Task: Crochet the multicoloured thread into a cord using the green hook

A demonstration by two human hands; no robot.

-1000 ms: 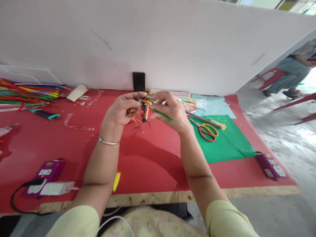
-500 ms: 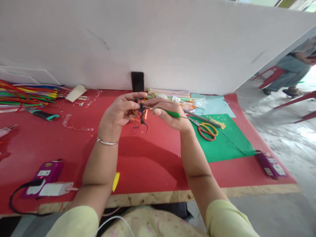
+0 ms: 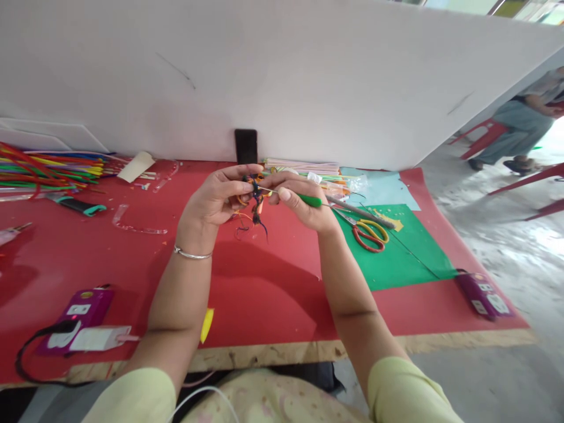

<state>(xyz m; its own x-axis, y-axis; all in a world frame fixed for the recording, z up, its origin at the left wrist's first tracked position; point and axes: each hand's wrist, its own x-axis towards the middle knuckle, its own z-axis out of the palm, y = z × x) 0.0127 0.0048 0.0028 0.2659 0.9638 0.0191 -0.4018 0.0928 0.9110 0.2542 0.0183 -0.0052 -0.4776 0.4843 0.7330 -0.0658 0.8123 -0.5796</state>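
Pinched in my left hand [image 3: 218,191] is a small dark and orange yarn piece [image 3: 257,205], with loose threads dangling below the fingers. My right hand [image 3: 304,202] is closed around a crochet hook with a green handle [image 3: 309,200]. The hook's thin metal shaft points left and meets the yarn piece at my left fingertips; its very tip is hidden in the yarn. Both hands are raised over the red table [image 3: 264,282], close together. Scissors with red and yellow handles [image 3: 370,235] lie to the right of my right hand.
A black phone [image 3: 245,145] leans on the white board. Colourful pipe cleaners [image 3: 48,170] lie at left, near a black-and-teal tool [image 3: 79,204]. A green sheet [image 3: 396,264] lies at right. Purple power strips [image 3: 484,294] sit near both front corners. A person [image 3: 524,117] sits at far right.
My right thumb has shifted slightly on the hook, which now tilts a little differently. The yarn piece and its hanging threads have swung slightly right.
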